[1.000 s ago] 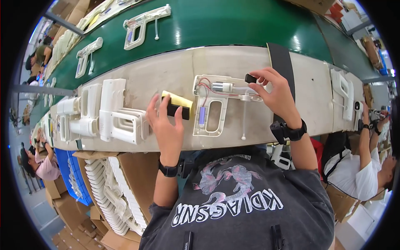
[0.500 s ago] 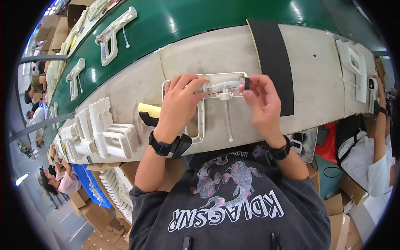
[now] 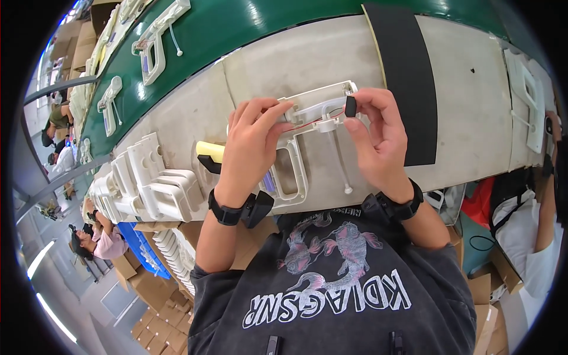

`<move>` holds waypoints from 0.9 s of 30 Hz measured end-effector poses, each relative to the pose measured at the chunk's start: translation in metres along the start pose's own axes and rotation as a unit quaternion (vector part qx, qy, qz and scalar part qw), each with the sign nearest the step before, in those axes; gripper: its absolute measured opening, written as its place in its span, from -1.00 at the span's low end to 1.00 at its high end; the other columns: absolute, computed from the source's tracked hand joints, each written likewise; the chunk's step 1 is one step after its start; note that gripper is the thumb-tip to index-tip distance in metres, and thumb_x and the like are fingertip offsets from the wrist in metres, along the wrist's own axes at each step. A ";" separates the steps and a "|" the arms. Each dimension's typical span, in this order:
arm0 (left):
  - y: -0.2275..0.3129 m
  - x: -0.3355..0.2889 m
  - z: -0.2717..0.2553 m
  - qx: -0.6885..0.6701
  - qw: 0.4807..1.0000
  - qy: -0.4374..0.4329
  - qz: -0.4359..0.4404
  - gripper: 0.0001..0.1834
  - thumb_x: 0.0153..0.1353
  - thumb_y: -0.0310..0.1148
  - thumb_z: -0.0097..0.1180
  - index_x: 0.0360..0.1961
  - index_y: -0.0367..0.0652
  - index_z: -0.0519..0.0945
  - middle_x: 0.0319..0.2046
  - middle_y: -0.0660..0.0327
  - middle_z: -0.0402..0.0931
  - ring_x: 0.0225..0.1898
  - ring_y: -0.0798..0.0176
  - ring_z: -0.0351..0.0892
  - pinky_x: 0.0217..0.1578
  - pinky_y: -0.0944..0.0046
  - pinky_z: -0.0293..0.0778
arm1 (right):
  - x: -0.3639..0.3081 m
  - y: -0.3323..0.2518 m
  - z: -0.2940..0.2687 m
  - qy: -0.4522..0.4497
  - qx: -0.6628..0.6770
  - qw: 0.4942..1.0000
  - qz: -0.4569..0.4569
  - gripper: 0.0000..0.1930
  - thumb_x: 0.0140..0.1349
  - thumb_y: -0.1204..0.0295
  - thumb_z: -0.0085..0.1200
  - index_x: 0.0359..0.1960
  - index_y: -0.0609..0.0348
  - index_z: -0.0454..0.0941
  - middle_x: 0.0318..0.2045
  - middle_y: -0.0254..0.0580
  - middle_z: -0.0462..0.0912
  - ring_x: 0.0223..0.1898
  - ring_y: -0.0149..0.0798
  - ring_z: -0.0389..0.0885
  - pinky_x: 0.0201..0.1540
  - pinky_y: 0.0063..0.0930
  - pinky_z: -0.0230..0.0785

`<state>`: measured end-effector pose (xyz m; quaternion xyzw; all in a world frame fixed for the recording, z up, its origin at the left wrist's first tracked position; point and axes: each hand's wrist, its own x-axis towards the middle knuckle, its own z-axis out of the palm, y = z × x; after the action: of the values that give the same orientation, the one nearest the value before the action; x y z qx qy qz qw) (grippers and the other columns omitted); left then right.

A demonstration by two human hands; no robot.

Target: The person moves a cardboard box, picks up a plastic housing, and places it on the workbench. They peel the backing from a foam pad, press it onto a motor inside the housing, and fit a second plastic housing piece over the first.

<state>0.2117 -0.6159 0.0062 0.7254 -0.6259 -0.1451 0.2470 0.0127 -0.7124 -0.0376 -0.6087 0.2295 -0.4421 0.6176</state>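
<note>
Housing (wht) point(image 3: 303, 176) now gripped by L hand point(image 3: 251, 148), unlike 1s ago; R hand point(image 3: 380, 139) still pinches blk pad point(image 3: 351, 107).

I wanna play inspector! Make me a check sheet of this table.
Surface: pale table, dark spot
Job's things: open white shell; black block by its right end
Clutter: stacked white shells, yellow-and-black strip, wide black strip
Hands: left hand on the white shell; right hand pinches the black block
Cables: red wire in the white shell; thin black loop, lower right
Surroundings: green surface, cardboard boxes, blue crate, other people
</note>
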 end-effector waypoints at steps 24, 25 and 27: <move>0.002 -0.008 0.017 -0.041 0.994 0.098 -0.033 -0.73 0.13 -0.58 0.28 -0.13 -0.06 0.74 -0.20 0.26 0.60 -0.11 0.13 0.54 -0.01 0.16 0.36 | 0.004 -0.006 -0.007 -0.038 -0.095 0.995 0.008 -0.65 0.23 0.71 0.17 0.06 0.31 0.46 0.01 -0.17 0.45 -0.06 -0.37 0.53 0.11 -0.48 0.40; 0.002 -0.008 0.017 -0.045 0.993 0.100 -0.032 -0.72 0.13 -0.57 0.28 -0.12 -0.06 0.73 -0.20 0.26 0.61 -0.10 0.13 0.54 -0.01 0.16 0.36 | 0.005 -0.006 -0.007 -0.040 -0.102 0.994 0.003 -0.64 0.23 0.71 0.17 0.06 0.31 0.47 0.02 -0.17 0.46 -0.06 -0.37 0.53 0.09 -0.48 0.41; 0.000 -0.009 0.017 -0.049 0.993 0.106 -0.035 -0.71 0.13 -0.57 0.28 -0.11 -0.06 0.73 -0.19 0.27 0.61 -0.10 0.13 0.54 -0.02 0.17 0.36 | 0.008 -0.011 -0.004 -0.051 -0.126 0.991 0.009 -0.64 0.20 0.72 0.19 0.04 0.30 0.49 0.00 -0.18 0.47 -0.07 -0.36 0.53 0.07 -0.47 0.41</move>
<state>0.2015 -0.6103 -0.0088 0.7454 -0.5624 -0.1059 0.3419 0.0105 -0.7195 -0.0257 -0.7015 0.2570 -0.3726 0.5505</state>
